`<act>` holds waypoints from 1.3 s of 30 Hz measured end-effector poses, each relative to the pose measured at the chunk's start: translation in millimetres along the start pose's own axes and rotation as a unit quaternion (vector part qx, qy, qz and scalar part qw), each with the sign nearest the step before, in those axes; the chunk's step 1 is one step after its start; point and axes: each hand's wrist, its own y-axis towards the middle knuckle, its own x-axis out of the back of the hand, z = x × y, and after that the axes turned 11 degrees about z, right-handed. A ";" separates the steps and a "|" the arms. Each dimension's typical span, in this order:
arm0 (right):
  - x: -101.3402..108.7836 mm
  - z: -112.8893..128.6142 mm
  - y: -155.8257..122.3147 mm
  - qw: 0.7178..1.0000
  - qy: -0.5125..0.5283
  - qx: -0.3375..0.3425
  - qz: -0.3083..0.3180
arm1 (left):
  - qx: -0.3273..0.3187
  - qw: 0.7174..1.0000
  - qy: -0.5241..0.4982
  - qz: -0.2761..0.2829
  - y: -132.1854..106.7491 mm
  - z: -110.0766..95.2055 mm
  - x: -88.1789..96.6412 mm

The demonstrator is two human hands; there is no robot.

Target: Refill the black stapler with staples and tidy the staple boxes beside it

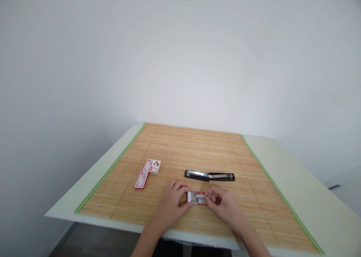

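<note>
A small red-and-white staple box lies opened on the bamboo mat, with grey staples showing inside. My left hand grips its left end between thumb and fingers. At the box's right side my right hand is closed in a pinch on a strip of staples, which lies over the box; the fingertips hide its right end. Just beyond both hands a black stapler rests spread open, its metal magazine facing up.
Several red-and-white boxes sit together on the left of the mat, one with a stapler picture. The bamboo mat has green edging and covers most of the white table. A wall stands behind the table.
</note>
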 end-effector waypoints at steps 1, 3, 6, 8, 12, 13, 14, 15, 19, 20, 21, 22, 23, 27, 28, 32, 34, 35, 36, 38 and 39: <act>-1.0 -4.3 -1.7 1.000 0.004 -0.005 -0.006 | 0.000 1.000 0.000 0.000 0.2 0.1 0.1; -1.8 -10.8 -4.1 1.000 0.006 -0.013 -0.017 | 0.000 1.000 0.002 0.001 0.4 0.3 0.2; -0.4 -13.1 -5.2 0.999 -0.004 -0.017 -0.027 | 0.002 1.000 0.008 0.001 0.0 0.7 0.2; 1.1 -10.0 -4.3 0.999 -0.021 -0.011 -0.027 | 0.003 1.000 0.012 -0.001 -0.5 0.5 0.3; 3.3 0.1 -0.9 0.997 -0.075 0.003 0.004 | 0.011 1.000 0.019 0.001 -1.2 -1.3 1.3; 3.8 2.2 -0.2 0.996 -0.084 0.004 0.011 | 0.013 1.000 0.019 0.004 -1.3 -1.9 1.6; 4.3 3.9 0.2 0.996 -0.090 0.002 0.014 | 0.015 1.000 0.019 0.007 -1.4 -2.5 1.9; 4.8 5.2 0.4 0.996 -0.093 0.000 0.015 | 0.017 1.000 0.019 0.010 -1.5 -2.9 2.1; 8.5 4.7 -1.8 0.995 -0.093 -0.006 0.022 | 0.022 0.999 0.020 0.013 -1.5 -3.1 1.5; 9.9 3.2 -3.3 0.996 -0.088 -0.009 0.021 | 0.022 0.999 0.020 0.011 -1.5 -2.9 1.1; 11.7 1.1 -5.1 0.996 -0.083 -0.012 0.018 | 0.022 1.000 0.020 0.009 -1.6 -2.8 0.7; 13.9 -1.3 -7.2 0.997 -0.075 -0.016 0.016 | 0.023 1.000 0.019 0.006 -1.8 -2.6 0.3; 16.4 -4.0 -9.5 0.997 -0.067 -0.020 0.017 | 0.026 1.000 0.018 0.001 -2.0 -2.5 0.0; 28.3 -13.6 -18.0 0.997 -0.041 -0.026 0.055 | 0.044 0.999 0.004 -0.023 -2.7 -1.8 0.1; 30.8 -15.1 -19.2 0.997 -0.039 -0.025 0.064 | 0.048 0.999 -0.001 -0.024 -2.7 -1.9 0.5; 35.3 -16.8 -18.9 0.996 -0.043 -0.010 0.077 | 0.055 0.998 -0.015 -0.007 -2.5 -4.1 3.1; 34.4 -15.8 -17.1 0.996 -0.045 -0.001 0.074 | 0.054 0.998 -0.018 0.002 -2.6 -5.7 4.1; 33.4 -15.0 -16.3 0.996 -0.046 0.002 0.072 | 0.053 0.998 -0.021 0.006 -2.7 -6.4 4.4; 32.2 -14.2 -15.5 0.996 -0.048 0.005 0.070 | 0.052 0.998 -0.024 0.009 -2.8 -6.8 4.5; 29.2 -12.6 -14.2 0.996 -0.055 0.006 0.066 | 0.050 0.998 -0.029 0.012 -2.8 -6.7 4.1; 27.4 -11.9 -13.6 0.996 -0.058 0.006 0.064 | 0.049 0.998 -0.030 0.012 -2.6 -6.1 3.8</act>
